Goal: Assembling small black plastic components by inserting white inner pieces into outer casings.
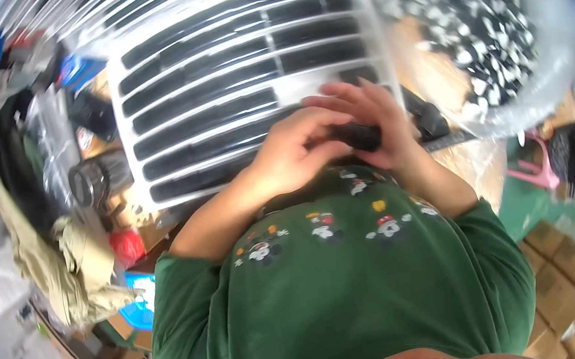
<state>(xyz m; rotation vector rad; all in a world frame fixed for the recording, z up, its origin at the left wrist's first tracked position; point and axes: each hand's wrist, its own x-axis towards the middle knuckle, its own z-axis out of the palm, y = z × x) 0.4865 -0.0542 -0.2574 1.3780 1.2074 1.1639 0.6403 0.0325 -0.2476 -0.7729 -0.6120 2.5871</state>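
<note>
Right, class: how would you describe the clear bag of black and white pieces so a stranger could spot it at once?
Find the large white tray just beyond the right hand, holding rows of black strips. To its right, at upper right, lies the clear bag. Its jumble of black and white pieces sets it apart from the tray's orderly rows.

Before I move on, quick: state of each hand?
Left hand: partly curled, thumb apart from the fingers; whether it grips anything cannot be told.
Right hand: fingers bent, palm beside a black piece; grip cannot be told.
</note>
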